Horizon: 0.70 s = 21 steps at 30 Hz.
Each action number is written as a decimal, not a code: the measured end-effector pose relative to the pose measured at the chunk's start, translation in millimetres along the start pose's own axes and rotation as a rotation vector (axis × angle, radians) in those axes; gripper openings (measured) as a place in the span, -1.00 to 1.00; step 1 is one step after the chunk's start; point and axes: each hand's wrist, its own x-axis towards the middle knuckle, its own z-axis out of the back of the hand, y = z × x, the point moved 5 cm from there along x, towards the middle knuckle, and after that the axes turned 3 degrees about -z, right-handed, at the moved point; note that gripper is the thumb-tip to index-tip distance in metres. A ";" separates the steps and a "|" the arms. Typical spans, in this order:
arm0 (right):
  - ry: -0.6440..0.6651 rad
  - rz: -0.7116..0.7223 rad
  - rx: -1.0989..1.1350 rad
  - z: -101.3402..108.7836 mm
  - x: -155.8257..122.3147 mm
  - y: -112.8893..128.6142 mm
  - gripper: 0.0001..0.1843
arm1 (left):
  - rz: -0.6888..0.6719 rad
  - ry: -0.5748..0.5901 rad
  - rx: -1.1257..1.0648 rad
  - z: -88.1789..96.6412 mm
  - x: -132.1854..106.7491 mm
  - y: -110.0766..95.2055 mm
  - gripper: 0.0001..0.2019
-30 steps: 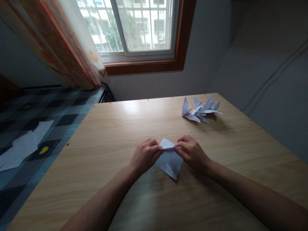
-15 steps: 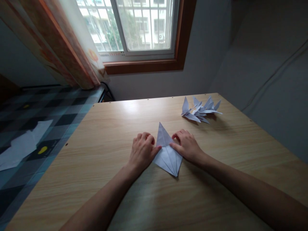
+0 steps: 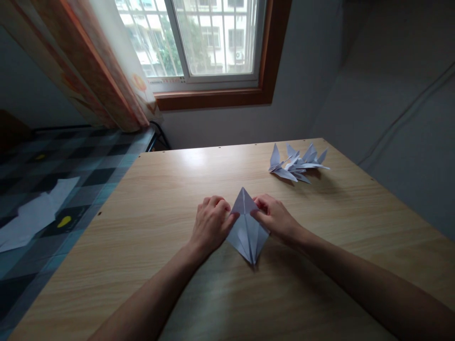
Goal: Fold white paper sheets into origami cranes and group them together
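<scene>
A folded sheet of white paper (image 3: 248,232), kite-shaped with creases running down its middle, is between my hands over the wooden table (image 3: 149,203). My left hand (image 3: 212,219) pinches its left edge, thumb on top and fingers curled. On the other edge my right hand (image 3: 273,215) grips the paper the same way, its thumb lying near the centre crease. One point of the paper faces away from me, the other toward me. The fingertips beneath the paper are hidden.
Several folded white paper cranes (image 3: 298,163) stand clustered at the table's far right. Left of the table, loose white paper (image 3: 35,215) lies on a checked bedspread (image 3: 95,163). A window (image 3: 213,42) and a curtain (image 3: 95,71) are at the back.
The paper has turned slightly and its far point has tipped toward me and to the right. My right fingers have closed further around its edge. My left hand has barely moved.
</scene>
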 end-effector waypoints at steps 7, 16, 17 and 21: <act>-0.079 -0.252 0.683 2.4 2.8 -19.5 -0.67 | 0.022 -0.037 -0.165 6.8 -1.3 1.4 -0.77; 0.037 -0.080 0.797 -1.8 -1.2 -2.3 -0.68 | 0.045 0.076 -0.523 7.6 1.8 1.8 -0.72; 0.048 -0.058 0.795 -2.9 -1.4 -1.5 -0.68 | 0.086 0.084 -0.619 5.5 1.2 4.0 -0.71; 0.011 -0.052 0.749 -3.7 -0.7 -5.4 -0.68 | 0.259 0.084 -1.016 -6.1 -2.8 10.9 -0.71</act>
